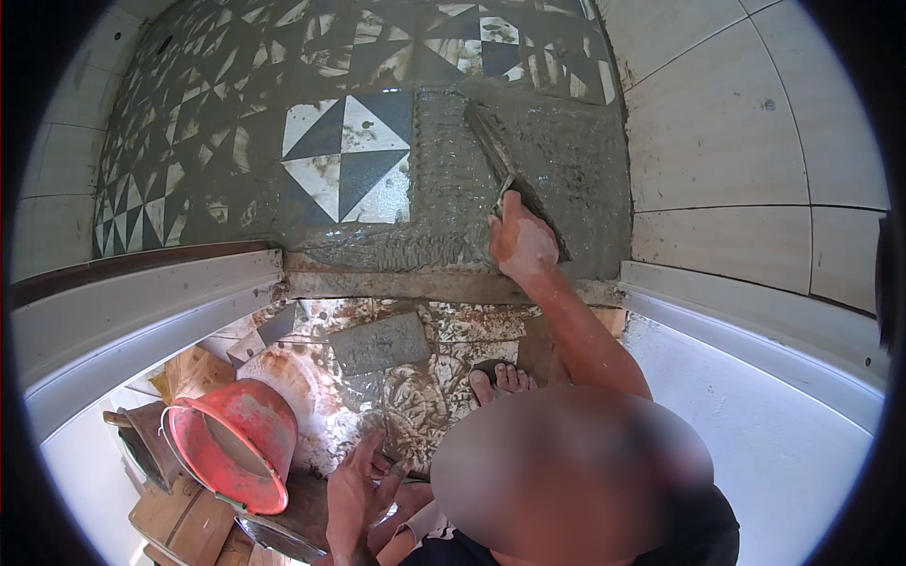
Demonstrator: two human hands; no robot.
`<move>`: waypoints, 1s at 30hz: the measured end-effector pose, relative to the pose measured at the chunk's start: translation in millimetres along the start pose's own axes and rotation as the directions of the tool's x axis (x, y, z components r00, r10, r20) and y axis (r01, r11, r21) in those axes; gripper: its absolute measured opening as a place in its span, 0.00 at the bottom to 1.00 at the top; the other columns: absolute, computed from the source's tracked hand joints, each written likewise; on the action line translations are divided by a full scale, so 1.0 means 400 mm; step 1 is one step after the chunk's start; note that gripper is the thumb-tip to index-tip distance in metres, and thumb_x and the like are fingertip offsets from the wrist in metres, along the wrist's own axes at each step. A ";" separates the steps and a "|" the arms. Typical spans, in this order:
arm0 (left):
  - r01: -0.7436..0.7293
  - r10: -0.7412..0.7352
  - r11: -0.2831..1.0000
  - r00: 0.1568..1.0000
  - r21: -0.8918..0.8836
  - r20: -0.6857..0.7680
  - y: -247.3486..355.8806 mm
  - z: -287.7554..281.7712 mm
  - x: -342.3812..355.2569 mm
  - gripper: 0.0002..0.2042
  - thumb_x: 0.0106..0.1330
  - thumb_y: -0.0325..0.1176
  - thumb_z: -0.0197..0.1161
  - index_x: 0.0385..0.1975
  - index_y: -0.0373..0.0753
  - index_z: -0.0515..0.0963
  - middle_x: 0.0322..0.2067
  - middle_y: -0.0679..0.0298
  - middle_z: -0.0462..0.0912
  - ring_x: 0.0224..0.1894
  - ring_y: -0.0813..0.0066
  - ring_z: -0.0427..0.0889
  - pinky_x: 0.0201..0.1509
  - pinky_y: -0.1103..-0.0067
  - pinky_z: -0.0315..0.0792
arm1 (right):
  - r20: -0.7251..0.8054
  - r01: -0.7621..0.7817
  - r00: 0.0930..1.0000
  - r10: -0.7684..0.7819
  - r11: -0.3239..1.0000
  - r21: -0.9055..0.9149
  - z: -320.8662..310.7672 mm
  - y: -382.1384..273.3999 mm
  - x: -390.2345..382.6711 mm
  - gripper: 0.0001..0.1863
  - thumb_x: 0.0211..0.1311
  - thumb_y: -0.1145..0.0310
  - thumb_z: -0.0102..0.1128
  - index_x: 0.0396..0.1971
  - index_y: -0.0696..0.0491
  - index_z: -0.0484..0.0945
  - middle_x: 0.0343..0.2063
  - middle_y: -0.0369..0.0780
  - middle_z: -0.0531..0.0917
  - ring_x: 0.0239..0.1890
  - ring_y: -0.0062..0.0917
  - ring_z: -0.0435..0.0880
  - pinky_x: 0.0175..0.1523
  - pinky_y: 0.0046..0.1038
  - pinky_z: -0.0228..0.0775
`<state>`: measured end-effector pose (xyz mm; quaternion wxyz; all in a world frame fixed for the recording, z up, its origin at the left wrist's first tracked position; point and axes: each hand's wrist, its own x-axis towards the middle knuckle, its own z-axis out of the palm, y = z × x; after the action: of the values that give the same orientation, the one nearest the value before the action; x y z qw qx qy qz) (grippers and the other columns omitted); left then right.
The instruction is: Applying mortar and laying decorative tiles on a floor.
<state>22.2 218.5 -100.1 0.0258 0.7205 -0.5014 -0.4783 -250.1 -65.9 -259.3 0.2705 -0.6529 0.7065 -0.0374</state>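
My right hand (525,243) is closed round the handle of a long, mortar-smeared trowel (489,137). The trowel's blade lies slantwise on the wet grey mortar (580,165), between a laid tile and the right wall. That square tile (354,160) has blue-grey and white triangles and a fairly clean face, with mortar along its edges. Down near my body, my left hand (355,486) is held with its fingers loosely bent and apart. Nothing shows in it.
Mortar-smeared patterned tiles (203,141) cover the far and left floor. A wooden strip (406,287) crosses the doorway. On the near side are a grey tile (379,343), a red bucket (269,424) and a cardboard box (184,519). Tiled walls (722,123) flank the floor.
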 end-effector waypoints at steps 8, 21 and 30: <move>0.049 -0.050 0.998 0.998 -0.040 -0.031 -0.007 -0.009 -0.015 0.30 0.59 0.37 0.77 0.62 0.36 0.76 0.31 0.56 0.87 0.32 0.58 0.89 0.36 0.66 0.81 | -0.190 -0.084 0.977 0.095 0.994 0.067 -0.073 0.072 -0.012 0.17 0.75 0.59 0.56 0.50 0.55 0.67 0.45 0.58 0.85 0.47 0.60 0.85 0.53 0.57 0.74; 0.056 -0.055 0.998 0.998 -0.025 0.019 0.004 -0.011 0.013 0.30 0.59 0.38 0.77 0.61 0.37 0.77 0.29 0.55 0.86 0.31 0.56 0.88 0.35 0.65 0.81 | -0.094 -0.031 0.995 0.030 0.999 -0.008 -0.032 0.141 0.005 0.16 0.74 0.59 0.55 0.49 0.55 0.68 0.44 0.57 0.85 0.47 0.61 0.84 0.51 0.58 0.74; -0.029 0.029 0.999 1.000 0.029 -0.001 0.002 0.009 0.004 0.29 0.61 0.37 0.77 0.61 0.34 0.76 0.29 0.54 0.86 0.30 0.59 0.88 0.35 0.69 0.81 | 0.013 0.089 0.996 -0.088 0.996 -0.026 -0.016 0.108 -0.030 0.14 0.74 0.60 0.55 0.48 0.54 0.69 0.39 0.57 0.85 0.43 0.60 0.84 0.48 0.58 0.73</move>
<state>19.2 218.4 -102.6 0.0227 0.7138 -0.5188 -0.4699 -292.1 -50.4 -267.4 0.2641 -0.6873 0.6757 -0.0362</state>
